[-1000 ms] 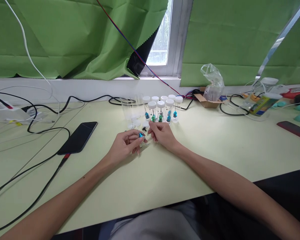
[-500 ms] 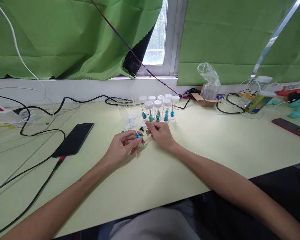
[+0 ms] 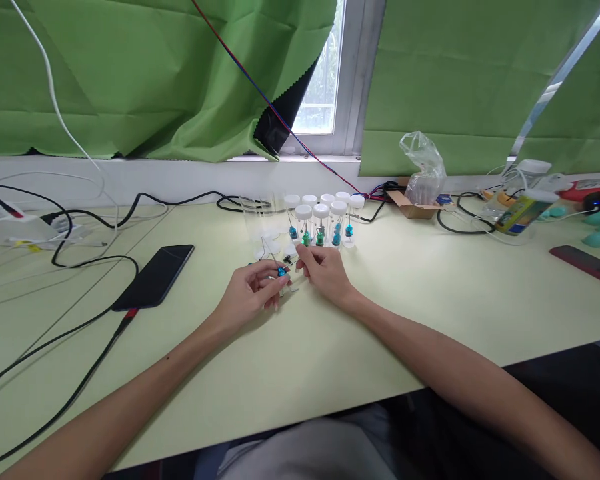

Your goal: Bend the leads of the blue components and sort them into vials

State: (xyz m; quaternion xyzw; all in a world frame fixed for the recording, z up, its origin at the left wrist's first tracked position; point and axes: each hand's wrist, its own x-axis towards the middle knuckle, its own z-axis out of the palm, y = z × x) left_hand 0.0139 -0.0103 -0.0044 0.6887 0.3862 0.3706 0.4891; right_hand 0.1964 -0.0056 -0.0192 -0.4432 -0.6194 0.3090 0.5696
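Note:
My left hand (image 3: 250,290) is closed in a pinch around a small shiny blue piece (image 3: 282,272) with thin wire-like legs sticking out. Close beside it, the thumb and forefinger of my right hand (image 3: 325,272) pinch the end of a thin wire (image 3: 293,264) that runs to the blue piece. A small black piece (image 3: 287,259) lies just beyond the fingertips. Behind my hands stand several clear vials with white caps (image 3: 321,211), with blue and green pieces on wires inside. Left of them are clear vials without caps (image 3: 263,220).
A black phone (image 3: 155,277) lies on the left, a cable (image 3: 125,323) plugged into it. Other cables and a white power strip (image 3: 20,229) are farther left. At the back right are a cardboard box (image 3: 414,208) with a plastic bag, a labelled jar (image 3: 525,212) and a dark red flat object (image 3: 587,263).
The view has shifted slightly, so everything appears a little farther right. Both hands keep their pinches close together; the wire between them shows more plainly now.

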